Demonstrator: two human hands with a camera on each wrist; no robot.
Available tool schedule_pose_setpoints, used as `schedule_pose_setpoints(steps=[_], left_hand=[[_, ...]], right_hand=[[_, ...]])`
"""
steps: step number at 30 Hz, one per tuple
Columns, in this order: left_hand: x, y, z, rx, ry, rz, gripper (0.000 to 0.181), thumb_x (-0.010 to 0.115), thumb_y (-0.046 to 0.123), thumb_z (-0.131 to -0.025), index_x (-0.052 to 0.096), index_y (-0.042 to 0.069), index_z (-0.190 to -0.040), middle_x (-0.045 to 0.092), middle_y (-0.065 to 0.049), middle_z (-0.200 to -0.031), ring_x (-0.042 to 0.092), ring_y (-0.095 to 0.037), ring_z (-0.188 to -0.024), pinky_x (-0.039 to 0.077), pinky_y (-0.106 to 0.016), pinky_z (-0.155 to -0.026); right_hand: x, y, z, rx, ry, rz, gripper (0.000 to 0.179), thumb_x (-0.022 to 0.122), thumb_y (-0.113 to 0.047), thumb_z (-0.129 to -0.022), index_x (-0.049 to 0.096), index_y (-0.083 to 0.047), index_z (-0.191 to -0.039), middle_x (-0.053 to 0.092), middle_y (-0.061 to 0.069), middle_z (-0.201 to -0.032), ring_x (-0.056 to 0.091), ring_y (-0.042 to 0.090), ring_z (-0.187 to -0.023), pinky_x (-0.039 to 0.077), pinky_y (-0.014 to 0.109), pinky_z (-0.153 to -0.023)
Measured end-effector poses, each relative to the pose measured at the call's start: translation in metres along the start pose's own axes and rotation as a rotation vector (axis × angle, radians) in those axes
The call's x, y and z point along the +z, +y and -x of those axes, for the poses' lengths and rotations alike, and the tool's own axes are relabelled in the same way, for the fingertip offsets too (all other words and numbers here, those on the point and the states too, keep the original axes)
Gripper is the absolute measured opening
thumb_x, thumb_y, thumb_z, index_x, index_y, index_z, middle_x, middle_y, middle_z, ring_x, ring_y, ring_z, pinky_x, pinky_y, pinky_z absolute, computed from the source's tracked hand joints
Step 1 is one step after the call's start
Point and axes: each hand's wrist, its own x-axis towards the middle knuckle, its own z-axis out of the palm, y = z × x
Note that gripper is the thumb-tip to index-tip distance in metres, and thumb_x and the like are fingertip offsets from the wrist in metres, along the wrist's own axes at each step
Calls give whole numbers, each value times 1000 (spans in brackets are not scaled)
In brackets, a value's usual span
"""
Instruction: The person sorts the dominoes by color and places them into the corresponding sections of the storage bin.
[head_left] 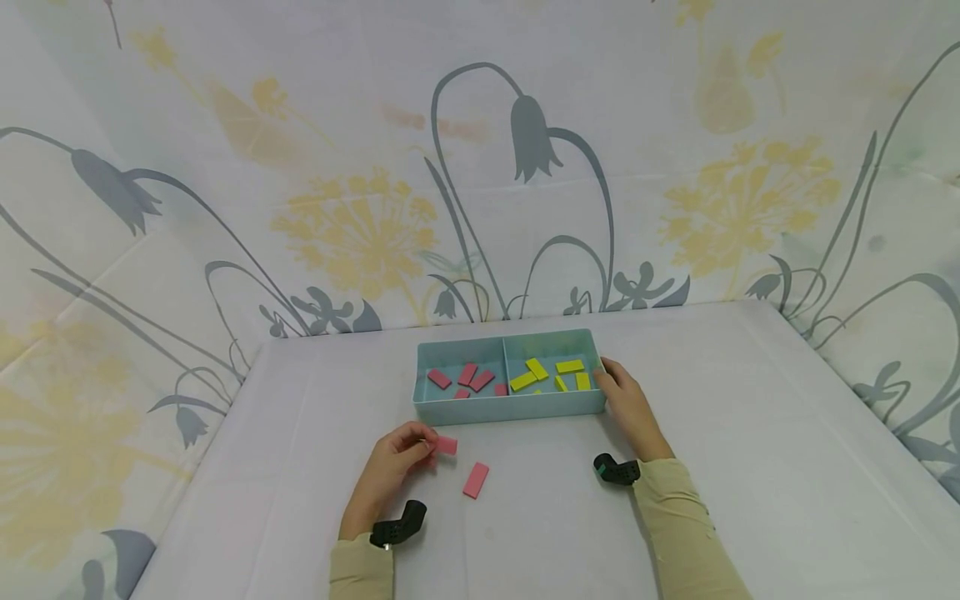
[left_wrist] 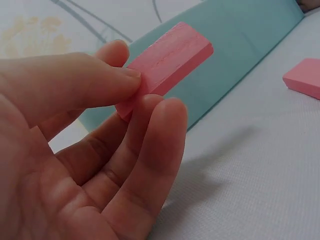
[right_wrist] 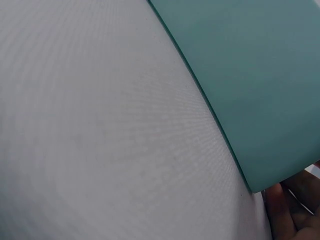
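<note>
My left hand (head_left: pixel 392 458) pinches a pink block (left_wrist: pixel 170 60) between thumb and fingertips, in front of the light blue box (head_left: pixel 510 407). In the left wrist view the block stands out past the fingertips, with the box wall behind it. A second pink block (head_left: pixel 476 481) lies on the white cloth to the right of this hand. At the box's right end, my right hand (head_left: pixel 633 408) grips the side wall, its thumb by the rim. Only part of its fingers (right_wrist: pixel 280 210) shows past the box corner in the right wrist view.
A divider (head_left: pixel 506 367) splits the box into two compartments. Several pink blocks (head_left: pixel 482 382) lie in the left one, several yellow blocks (head_left: pixel 523 382) in the right. Behind the table hangs a flower-patterned cloth (head_left: pixel 480 208). Each wrist wears a black camera.
</note>
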Motion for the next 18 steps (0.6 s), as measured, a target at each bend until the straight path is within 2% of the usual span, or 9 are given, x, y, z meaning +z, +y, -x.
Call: schedule_pose_setpoints(steps=[8,11,18], left_hand=[[0,2,1,-11,31,35,15,54,3,-86,61,-7,-95,61,-10,-93,57,-19,-78,50,-27,-73],[0,1,2,-1,32,91,18,57,6,-86,60,-7,-99,61,-9,-94,57,-19,-81,50,-28,-75],[-3,1,3,64,-1,256,30,61,10,-84,55,-4,-109,57,-9,-101,53,-24,-93,48,-30,-82]], right_hand=[[1,0,0,1,0,-10,60,34,-47,-93,27,-9,-140,29,11,-142,23,27,-130,21,46,-103],[1,0,0,0,-1,-14,60,34,-46,-93,27,-9,-140,29,11,-142,23,27,-130,21,47,-103],[0,-2,1,-3,-7,-13,60,34,-46,-93,26,-9,-140,28,11,-142,22,27,-130,21,47,-103]])
